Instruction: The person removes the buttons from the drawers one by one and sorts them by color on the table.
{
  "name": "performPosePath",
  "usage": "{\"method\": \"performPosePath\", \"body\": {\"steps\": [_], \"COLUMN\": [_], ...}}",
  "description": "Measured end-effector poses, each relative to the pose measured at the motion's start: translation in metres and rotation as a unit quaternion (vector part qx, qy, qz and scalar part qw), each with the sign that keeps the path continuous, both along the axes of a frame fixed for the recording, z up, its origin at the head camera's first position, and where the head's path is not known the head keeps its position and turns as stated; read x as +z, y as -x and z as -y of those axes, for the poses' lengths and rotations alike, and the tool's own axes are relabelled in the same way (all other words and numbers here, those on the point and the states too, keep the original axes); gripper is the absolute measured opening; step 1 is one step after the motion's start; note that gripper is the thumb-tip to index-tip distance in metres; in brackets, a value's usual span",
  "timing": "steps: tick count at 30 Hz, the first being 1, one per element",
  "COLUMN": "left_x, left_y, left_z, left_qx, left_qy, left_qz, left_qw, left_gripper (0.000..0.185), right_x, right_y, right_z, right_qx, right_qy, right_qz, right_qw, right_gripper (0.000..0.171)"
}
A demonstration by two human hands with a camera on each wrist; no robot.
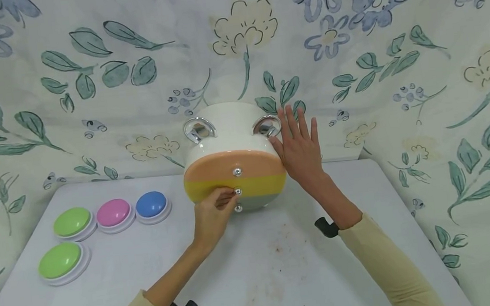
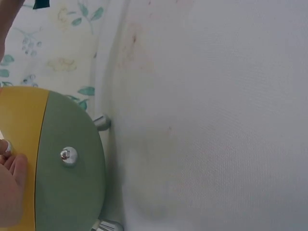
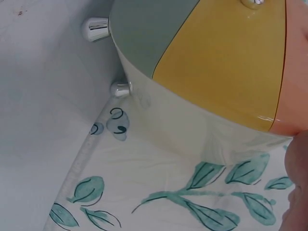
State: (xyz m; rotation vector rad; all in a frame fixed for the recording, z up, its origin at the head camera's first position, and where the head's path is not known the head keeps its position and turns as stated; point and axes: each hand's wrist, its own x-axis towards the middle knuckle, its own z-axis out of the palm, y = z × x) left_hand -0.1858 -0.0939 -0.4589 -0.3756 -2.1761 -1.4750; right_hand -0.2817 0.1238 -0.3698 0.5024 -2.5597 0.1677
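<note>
Four dome buttons (image 1: 113,212) — two green, pink, blue — on the table (image 1: 282,267).

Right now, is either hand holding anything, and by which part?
The left hand pinches the small silver knob of the yellow middle drawer. The right hand rests flat on the drawer box's side, gripping nothing.

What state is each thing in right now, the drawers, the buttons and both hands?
Drawers: all three shut.
Left hand: pinches the middle knob.
Right hand: flat against the box side.
Buttons: four on the table, untouched.
</note>
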Motion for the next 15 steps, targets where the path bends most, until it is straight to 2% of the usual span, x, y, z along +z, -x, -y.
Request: {"method": "performPosePath", "body": {"steps": [7,15], "left_x": [-0.001,-0.011], "left_y": [-0.001,-0.007], "left_z": [0.0,0.003], "left_qx": [-0.007,-0.002], "left_qy": [-0.017,-0.022], "left_qz": [0.016,0.071], "left_qw": [0.9997,0.9972], "left_gripper": [0.018,0.018], "right_x": [0.001,0.0], "right_y": [0.0,0.001], "right_z": [0.0,0.0], "right_qx": [-0.001,-0.001], "right_qy": [0.001,0.002], "right_qz": [0.005,0.007], "right_qw": [1.0,1.0], "right_gripper": [0.067,0.067]}}
